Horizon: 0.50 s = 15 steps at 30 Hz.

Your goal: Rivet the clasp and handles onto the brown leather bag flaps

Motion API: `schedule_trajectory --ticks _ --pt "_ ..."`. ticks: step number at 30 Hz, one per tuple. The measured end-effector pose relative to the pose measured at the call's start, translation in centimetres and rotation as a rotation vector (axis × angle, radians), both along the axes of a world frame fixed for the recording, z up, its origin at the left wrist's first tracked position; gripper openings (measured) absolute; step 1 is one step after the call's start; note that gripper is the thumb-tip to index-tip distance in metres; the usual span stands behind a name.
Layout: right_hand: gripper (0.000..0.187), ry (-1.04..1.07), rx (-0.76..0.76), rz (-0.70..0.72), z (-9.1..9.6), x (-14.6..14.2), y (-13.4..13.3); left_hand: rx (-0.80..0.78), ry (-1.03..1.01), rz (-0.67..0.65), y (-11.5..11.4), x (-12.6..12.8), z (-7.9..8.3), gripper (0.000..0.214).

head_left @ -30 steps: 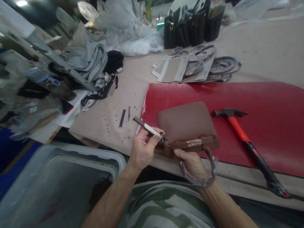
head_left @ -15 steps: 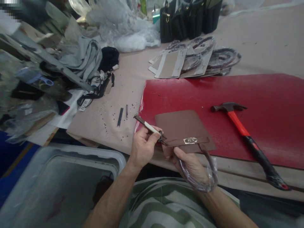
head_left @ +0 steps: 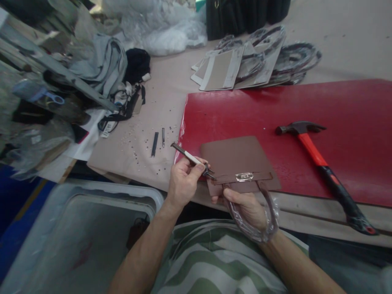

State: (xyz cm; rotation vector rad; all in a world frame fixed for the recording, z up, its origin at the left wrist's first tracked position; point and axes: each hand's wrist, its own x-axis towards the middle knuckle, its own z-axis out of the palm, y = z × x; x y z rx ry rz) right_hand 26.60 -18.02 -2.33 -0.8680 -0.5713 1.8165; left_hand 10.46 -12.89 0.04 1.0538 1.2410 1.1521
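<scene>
A small brown handbag [head_left: 235,159] lies flat on the red mat [head_left: 306,110] at the table's near edge, with a metal clasp [head_left: 244,177] on its strap. My left hand [head_left: 183,183] is closed round a thin tool with a white grip [head_left: 191,158], whose tip touches the left end of the bag's strap. My right hand [head_left: 248,208] grips the bag's lower edge, and the plastic-wrapped handle [head_left: 269,220] loops over that hand.
A hammer with a red and black handle [head_left: 324,169] lies on the mat to the right. Small metal punches [head_left: 156,143] and scattered studs lie left of the mat. Flat bag panels and handles [head_left: 245,65] sit farther back. A grey bin [head_left: 76,237] stands below left.
The view has shifted down a little. The bag has turned slightly so its strap and clasp face me more squarely. Both hands keep their grips.
</scene>
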Motion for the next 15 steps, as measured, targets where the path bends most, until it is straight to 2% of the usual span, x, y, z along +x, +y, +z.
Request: schedule_trajectory --ticks 4,10,15 --pt "0.027 0.022 0.0 -0.068 -0.5 -0.5 0.2 0.069 0.11 -0.03 -0.3 0.1 1.0 0.021" --pt "0.037 -0.05 -0.133 -0.153 -2.6 -1.0 0.0 0.132 0.184 -0.072 -0.5 0.2 1.4 0.016" --pt "0.034 -0.129 -0.078 -0.163 -2.2 -0.8 0.1 0.236 0.19 -0.034 -0.9 0.5 1.8 0.012"
